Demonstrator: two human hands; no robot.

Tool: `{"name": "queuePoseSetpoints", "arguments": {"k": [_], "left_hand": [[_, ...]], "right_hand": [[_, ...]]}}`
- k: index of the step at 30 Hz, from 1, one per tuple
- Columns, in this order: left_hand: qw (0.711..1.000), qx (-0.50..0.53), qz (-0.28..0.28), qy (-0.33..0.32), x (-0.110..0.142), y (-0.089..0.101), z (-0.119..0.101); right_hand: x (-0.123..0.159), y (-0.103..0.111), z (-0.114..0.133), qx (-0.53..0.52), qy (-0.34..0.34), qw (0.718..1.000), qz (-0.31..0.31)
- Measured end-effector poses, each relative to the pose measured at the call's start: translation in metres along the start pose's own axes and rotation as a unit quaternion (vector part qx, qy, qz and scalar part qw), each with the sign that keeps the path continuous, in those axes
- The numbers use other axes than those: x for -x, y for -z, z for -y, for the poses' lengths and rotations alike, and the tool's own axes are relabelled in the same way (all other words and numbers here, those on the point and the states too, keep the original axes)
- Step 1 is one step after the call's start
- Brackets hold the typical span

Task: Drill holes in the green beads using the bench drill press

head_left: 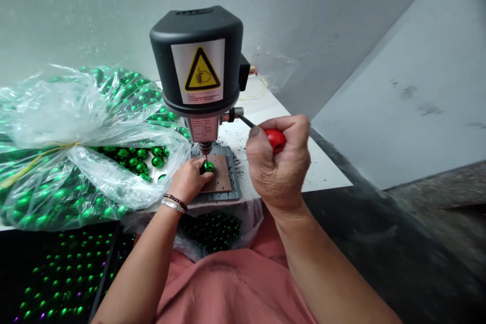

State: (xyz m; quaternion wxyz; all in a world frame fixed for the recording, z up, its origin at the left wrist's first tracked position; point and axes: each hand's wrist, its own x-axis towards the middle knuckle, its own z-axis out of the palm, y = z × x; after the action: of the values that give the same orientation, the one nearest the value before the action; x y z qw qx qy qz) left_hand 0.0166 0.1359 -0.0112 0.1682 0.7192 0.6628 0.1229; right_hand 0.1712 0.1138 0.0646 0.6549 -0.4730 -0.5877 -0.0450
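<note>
My left hand [189, 180] pinches a shiny green ball [208, 166] on a brown board [221, 174], right under the bit of a bench drill press [197, 66]. The bit's tip reaches the ball; whether it is inside the ball I cannot tell. The board rests on the grey drill base [234, 182]. Wrapped round the red knob [276, 140] of the drill's feed lever [246, 121] is my right hand [279, 162], to the right of the drill head.
Clear plastic bags [56, 111] of green balls cover the table's left side, one tied with yellow string. Another open bag [252, 223] of balls hangs below the front edge. Dark shavings dot the white table [322, 172]. Rows of green balls [68, 273] lie lower left.
</note>
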Motion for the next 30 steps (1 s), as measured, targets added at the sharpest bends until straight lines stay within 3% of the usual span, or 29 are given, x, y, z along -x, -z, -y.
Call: {"name": "queuePoseSetpoints", "arguments": {"k": [14,23,26,30], "left_hand": [[1.000,-0.021,-0.011,-0.012,0.002,-0.004,0.001],[0.999,0.003,-0.023,-0.022,0.003,-0.004,0.003],[0.999,0.001,-0.024,-0.023,0.002,-0.005,0.002],[0.999,0.030,-0.024,-0.012,0.005,-0.001,0.003]], "right_hand": [[0.023,-0.011,-0.013,-0.053,-0.032,0.997,-0.039],[0.047,-0.018,-0.028,-0.126,-0.091,0.987,-0.026],[0.029,-0.015,-0.017,-0.118,-0.083,0.989,-0.031],[-0.022,-0.012,0.006,-0.066,-0.057,0.996,-0.010]]}}
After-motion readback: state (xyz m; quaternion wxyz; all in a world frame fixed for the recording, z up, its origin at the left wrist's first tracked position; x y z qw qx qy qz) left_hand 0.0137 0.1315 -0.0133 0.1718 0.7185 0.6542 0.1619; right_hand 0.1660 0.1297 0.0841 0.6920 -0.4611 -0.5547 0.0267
